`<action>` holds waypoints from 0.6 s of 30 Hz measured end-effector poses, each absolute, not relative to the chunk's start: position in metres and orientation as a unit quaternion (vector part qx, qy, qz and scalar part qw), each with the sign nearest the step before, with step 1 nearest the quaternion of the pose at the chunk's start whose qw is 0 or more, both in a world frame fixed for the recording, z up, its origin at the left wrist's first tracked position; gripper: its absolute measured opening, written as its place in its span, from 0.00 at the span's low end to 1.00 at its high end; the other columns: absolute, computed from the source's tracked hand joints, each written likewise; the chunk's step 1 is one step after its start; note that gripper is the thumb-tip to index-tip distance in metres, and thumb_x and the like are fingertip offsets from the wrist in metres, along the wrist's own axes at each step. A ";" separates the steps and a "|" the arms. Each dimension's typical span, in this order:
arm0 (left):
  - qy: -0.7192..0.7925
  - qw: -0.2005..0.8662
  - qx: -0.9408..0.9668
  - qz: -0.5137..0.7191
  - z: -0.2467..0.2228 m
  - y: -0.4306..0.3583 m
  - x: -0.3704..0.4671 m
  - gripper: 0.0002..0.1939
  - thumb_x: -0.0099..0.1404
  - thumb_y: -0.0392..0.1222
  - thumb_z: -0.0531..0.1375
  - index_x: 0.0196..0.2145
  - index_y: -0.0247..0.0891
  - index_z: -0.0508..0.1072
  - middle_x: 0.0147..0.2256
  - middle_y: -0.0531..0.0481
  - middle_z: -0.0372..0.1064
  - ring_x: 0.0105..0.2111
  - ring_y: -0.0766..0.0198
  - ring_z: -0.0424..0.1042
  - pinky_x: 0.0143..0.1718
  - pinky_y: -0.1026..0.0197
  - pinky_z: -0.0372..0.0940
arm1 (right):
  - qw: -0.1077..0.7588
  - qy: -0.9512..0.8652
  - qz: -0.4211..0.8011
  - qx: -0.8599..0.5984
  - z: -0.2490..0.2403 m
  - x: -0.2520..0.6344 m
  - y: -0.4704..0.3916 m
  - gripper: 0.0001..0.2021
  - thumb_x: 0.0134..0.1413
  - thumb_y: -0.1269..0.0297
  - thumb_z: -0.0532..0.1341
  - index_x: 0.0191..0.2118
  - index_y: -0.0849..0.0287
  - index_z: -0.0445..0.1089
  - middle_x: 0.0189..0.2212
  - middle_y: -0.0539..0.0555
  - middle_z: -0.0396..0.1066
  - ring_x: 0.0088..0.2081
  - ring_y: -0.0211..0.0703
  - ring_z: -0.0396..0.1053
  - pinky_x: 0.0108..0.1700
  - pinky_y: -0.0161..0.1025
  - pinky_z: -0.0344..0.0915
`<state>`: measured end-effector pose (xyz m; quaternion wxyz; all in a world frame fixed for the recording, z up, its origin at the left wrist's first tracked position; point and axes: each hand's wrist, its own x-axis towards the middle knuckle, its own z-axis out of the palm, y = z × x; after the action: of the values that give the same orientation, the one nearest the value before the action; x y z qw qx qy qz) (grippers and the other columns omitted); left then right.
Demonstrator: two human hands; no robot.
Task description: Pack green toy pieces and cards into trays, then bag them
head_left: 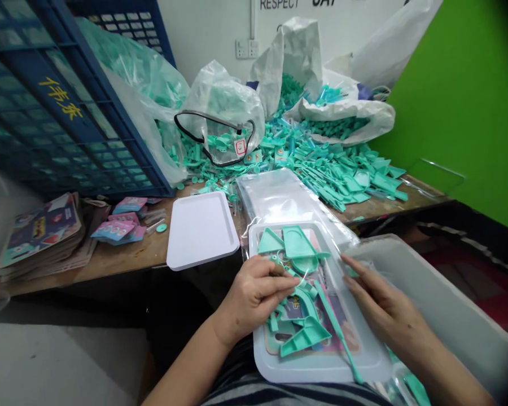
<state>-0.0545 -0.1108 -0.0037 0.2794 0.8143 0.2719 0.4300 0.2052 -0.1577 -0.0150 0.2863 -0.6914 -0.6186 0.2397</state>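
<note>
A white tray (260,361) rests near my lap, tilted toward me. In it lie a printed card (351,332) and several mint-green plastic pieces, among them a long thin stick (332,316), a scoop-like piece (307,336) and a flat shovel-shaped piece (298,242). My left hand (258,290) is over the tray's left side, its fingertips pinched together above the green pieces. Something small and clear may be at those fingertips; I cannot make it out. Along the tray's right rim, my right hand (379,296) has its fingers stretched out and apart, with nothing visible in them.
Clear plastic bags (275,192) lie behind the tray, beside a second white tray (203,228). A heap of green pieces (334,175) spreads across the table's back. At left stand a blue crate (88,141), stacked cards (42,231) and pink packets (118,228). A grey bin (440,287) is at right.
</note>
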 end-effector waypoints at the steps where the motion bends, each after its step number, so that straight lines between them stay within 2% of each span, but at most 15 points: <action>1: 0.271 0.279 0.815 0.430 -0.002 -0.113 -0.055 0.13 0.62 0.36 0.60 0.44 0.44 0.75 0.36 0.47 0.73 0.39 0.64 0.69 0.44 0.56 0.63 | 0.282 -0.625 0.233 -0.690 -0.014 0.206 -0.161 0.27 0.58 0.49 0.53 0.60 0.54 0.62 0.45 0.55 0.74 0.47 0.51 0.72 0.48 0.44 0.69; 3: 0.269 0.283 0.817 0.425 0.000 -0.116 -0.059 0.12 0.61 0.37 0.61 0.42 0.46 0.76 0.36 0.49 0.74 0.38 0.63 0.69 0.45 0.55 0.62 | 0.280 -0.633 0.234 -0.683 -0.011 0.207 -0.167 0.26 0.58 0.49 0.52 0.59 0.52 0.64 0.53 0.53 0.69 0.54 0.53 0.66 0.55 0.48 0.64; 5: 0.265 0.287 0.817 0.425 -0.001 -0.120 -0.065 0.12 0.60 0.40 0.62 0.42 0.48 0.76 0.37 0.49 0.74 0.40 0.62 0.68 0.49 0.52 0.61 | 0.272 -0.634 0.245 -0.681 -0.006 0.207 -0.174 0.26 0.57 0.48 0.52 0.59 0.50 0.64 0.55 0.51 0.67 0.55 0.54 0.65 0.56 0.49 0.62; 7: 0.287 0.297 0.801 0.434 -0.007 -0.125 -0.075 0.17 0.60 0.47 0.61 0.47 0.48 0.73 0.45 0.46 0.71 0.48 0.57 0.65 0.56 0.48 0.56 | 0.259 -0.632 0.263 -0.682 -0.002 0.207 -0.180 0.27 0.56 0.47 0.52 0.58 0.50 0.65 0.55 0.51 0.66 0.55 0.54 0.65 0.56 0.50 0.62; 8: 0.314 0.311 0.782 0.439 -0.012 -0.128 -0.080 0.22 0.60 0.51 0.61 0.52 0.48 0.69 0.52 0.44 0.66 0.54 0.53 0.60 0.60 0.45 0.51 | 0.254 -0.628 0.270 -0.684 0.000 0.208 -0.182 0.27 0.56 0.46 0.52 0.58 0.50 0.66 0.55 0.51 0.66 0.55 0.54 0.65 0.56 0.51 0.61; 10: 0.381 0.386 0.716 0.440 -0.026 -0.139 -0.091 0.37 0.56 0.59 0.60 0.60 0.49 0.56 0.63 0.42 0.47 0.63 0.48 0.46 0.63 0.42 0.44 | 0.251 -0.621 0.283 -0.687 0.000 0.210 -0.188 0.28 0.56 0.45 0.51 0.58 0.51 0.66 0.55 0.51 0.65 0.56 0.54 0.63 0.57 0.52 0.58; 12: 0.390 0.522 0.615 0.444 -0.040 -0.152 -0.097 0.53 0.47 0.64 0.63 0.64 0.54 0.42 0.67 0.45 0.33 0.65 0.47 0.40 0.64 0.42 0.44 | 0.244 -0.617 0.285 -0.691 -0.004 0.214 -0.194 0.28 0.56 0.45 0.51 0.59 0.49 0.64 0.57 0.50 0.63 0.58 0.54 0.60 0.58 0.52 0.56; 14: 0.351 0.652 0.520 0.426 -0.048 -0.165 -0.099 0.63 0.39 0.61 0.69 0.63 0.59 0.33 0.68 0.46 0.29 0.65 0.47 0.43 0.63 0.42 0.46 | 0.228 -0.622 0.282 -0.694 -0.008 0.218 -0.202 0.26 0.58 0.47 0.51 0.60 0.46 0.61 0.59 0.47 0.60 0.59 0.54 0.58 0.58 0.52 0.56; 16: 0.311 0.735 0.449 0.401 -0.048 -0.174 -0.098 0.67 0.39 0.53 0.73 0.63 0.59 0.29 0.67 0.42 0.36 0.63 0.48 0.48 0.62 0.42 0.47 | 0.212 -0.632 0.281 -0.690 -0.012 0.220 -0.209 0.25 0.58 0.49 0.52 0.61 0.43 0.59 0.60 0.46 0.58 0.59 0.54 0.57 0.58 0.51 0.58; 18: 0.305 0.763 0.420 0.386 -0.042 -0.177 -0.095 0.67 0.41 0.45 0.74 0.63 0.58 0.29 0.65 0.42 0.43 0.62 0.49 0.51 0.62 0.43 0.49 | 0.205 -0.644 0.284 -0.680 -0.015 0.221 -0.213 0.25 0.58 0.50 0.53 0.61 0.42 0.59 0.59 0.45 0.59 0.59 0.54 0.58 0.56 0.50 0.62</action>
<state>-0.0950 -0.1769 -0.0422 0.7629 0.4198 0.3050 0.3857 0.2211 -0.2133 -0.0154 0.2050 -0.6802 -0.6438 0.2843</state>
